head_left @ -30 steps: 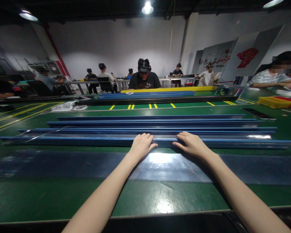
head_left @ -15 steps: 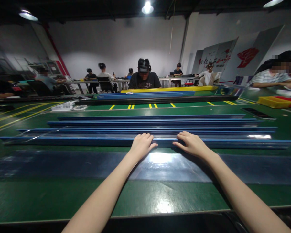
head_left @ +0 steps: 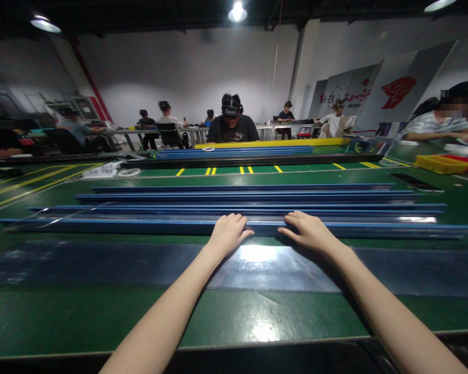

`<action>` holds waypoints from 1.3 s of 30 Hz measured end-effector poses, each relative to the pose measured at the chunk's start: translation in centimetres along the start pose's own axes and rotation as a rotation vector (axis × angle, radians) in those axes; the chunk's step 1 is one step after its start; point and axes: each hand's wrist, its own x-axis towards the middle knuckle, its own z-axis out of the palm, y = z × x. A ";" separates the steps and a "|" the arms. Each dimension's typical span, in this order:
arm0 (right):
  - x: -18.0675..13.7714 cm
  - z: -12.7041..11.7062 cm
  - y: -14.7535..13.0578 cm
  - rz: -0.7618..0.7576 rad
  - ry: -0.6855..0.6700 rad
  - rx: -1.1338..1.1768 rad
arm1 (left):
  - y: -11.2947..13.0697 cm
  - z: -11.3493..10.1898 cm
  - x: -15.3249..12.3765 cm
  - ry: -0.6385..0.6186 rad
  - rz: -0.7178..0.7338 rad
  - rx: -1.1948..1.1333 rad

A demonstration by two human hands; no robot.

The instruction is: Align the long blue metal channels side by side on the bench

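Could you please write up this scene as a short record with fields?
Setting: workshop hall, green table
Left hand: fingers curled over the nearest blue rail
Right hand: palm down on the same rail, beside the left hand
Other rails: more blue ones lying parallel behind it
Dark strip: flat on the table, under the wrists
Yellow tray: far right
Person opposite: seated in a dark shirt behind another blue rail
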 end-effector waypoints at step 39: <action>0.0 -0.1 0.0 0.006 -0.008 0.014 | 0.0 -0.2 -0.1 -0.009 -0.005 -0.029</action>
